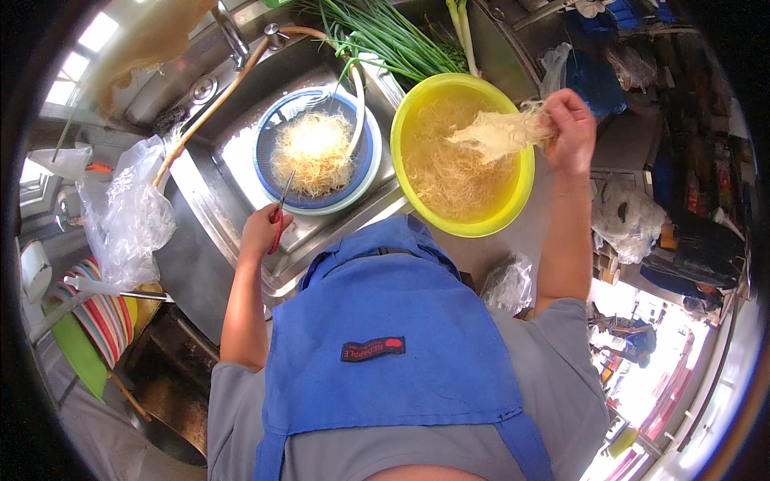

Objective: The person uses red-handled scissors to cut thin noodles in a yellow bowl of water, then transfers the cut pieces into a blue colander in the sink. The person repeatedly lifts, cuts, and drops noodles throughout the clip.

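Observation:
My left hand (260, 231) holds red-handled scissors (277, 230), their blades pointing at a blue mesh colander (261, 171). A mound of pale, noodle-like strands (313, 155) lies in the colander, which sits in a light-coloured basin (374, 174) inside the steel sink. Over the right side of a yellow basin (522, 198), my right hand (570, 129) grips a hanging bunch of pale strands (496, 135). More loose strands (457, 186) soak in cloudy liquid in that basin. Whether the bunch touches the liquid is hard to tell.
A hose (207, 114) runs around the tap (231, 39), its white end reaching into the colander. Long green onions (397, 45) lie behind the yellow basin. A clear plastic bag (129, 210) and striped stacked dishes (99, 309) are at left. Another person (640, 343) is far right.

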The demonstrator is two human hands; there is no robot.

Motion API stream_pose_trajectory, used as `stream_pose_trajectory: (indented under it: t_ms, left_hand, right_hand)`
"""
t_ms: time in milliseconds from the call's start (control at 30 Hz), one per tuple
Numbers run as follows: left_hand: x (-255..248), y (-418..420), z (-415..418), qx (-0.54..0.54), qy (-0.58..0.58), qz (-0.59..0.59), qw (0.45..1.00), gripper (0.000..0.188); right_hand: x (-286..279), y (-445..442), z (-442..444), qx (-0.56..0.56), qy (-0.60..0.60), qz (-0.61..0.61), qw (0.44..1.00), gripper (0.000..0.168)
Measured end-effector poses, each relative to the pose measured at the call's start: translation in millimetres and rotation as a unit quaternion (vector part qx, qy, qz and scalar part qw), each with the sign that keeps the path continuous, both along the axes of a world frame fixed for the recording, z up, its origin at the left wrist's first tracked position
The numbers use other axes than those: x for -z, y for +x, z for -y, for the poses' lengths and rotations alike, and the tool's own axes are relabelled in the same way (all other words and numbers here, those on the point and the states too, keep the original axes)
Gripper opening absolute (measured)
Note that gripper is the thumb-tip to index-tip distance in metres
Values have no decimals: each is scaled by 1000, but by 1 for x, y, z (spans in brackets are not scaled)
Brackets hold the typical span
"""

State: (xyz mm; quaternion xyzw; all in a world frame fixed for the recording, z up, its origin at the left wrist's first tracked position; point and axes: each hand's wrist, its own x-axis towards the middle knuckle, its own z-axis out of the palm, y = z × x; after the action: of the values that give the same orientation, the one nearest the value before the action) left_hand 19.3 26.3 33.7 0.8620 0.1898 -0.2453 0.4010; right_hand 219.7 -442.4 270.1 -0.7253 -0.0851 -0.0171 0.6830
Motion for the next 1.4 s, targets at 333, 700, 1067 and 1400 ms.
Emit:
stream_pose_trajectory:
  t_ms: [333,700,1067,1400]
  left_hand:
    - [11,1,3,9,9,31,999,53]
    - [14,5,9,35,-18,0,999,49]
    - [29,6,10,33,7,15,999,56]
    - [22,2,6,11,-22,-22,999,56]
  right_hand:
    - [-41,-2,21,-64,-178,35,981,11]
    - [194,-54,54,86,-390,-81,913,31]
    - [212,-26,40,38,-499,-186,846,35]
    - [97,1,52,31,-54,-240,969,17]
